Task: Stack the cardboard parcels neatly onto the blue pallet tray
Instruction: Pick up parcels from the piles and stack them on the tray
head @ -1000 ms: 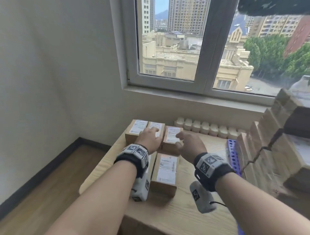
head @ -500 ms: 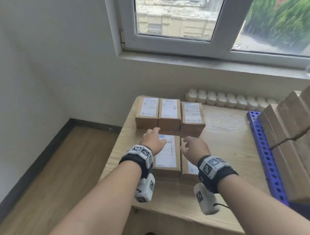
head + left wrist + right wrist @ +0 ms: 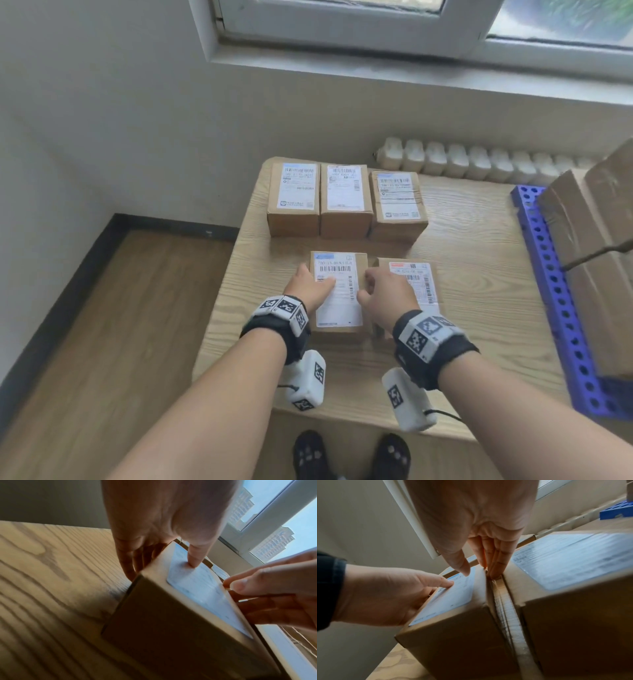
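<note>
Five labelled cardboard parcels lie on the wooden table (image 3: 479, 246). Both hands hold the near-left parcel (image 3: 339, 308). My left hand (image 3: 317, 279) has its fingers down the parcel's left side and its thumb on the label, as the left wrist view shows on the parcel (image 3: 171, 622). My right hand (image 3: 368, 284) has its thumb on top and its fingers (image 3: 496, 563) pushed into the gap between this parcel (image 3: 453, 628) and the near-right parcel (image 3: 573, 574). The blue pallet tray (image 3: 555, 291) lies at the table's right edge, with stacked parcels (image 3: 589, 222) on it.
Three parcels (image 3: 346, 202) stand side by side in a back row. Behind the table a white radiator (image 3: 479, 164) runs under the window sill. The table's left edge drops to a wooden floor (image 3: 120, 325), and my feet show below the front edge.
My hands drew back from the back row to the near-left parcel and took hold of its two sides. The head camera tilted down.
</note>
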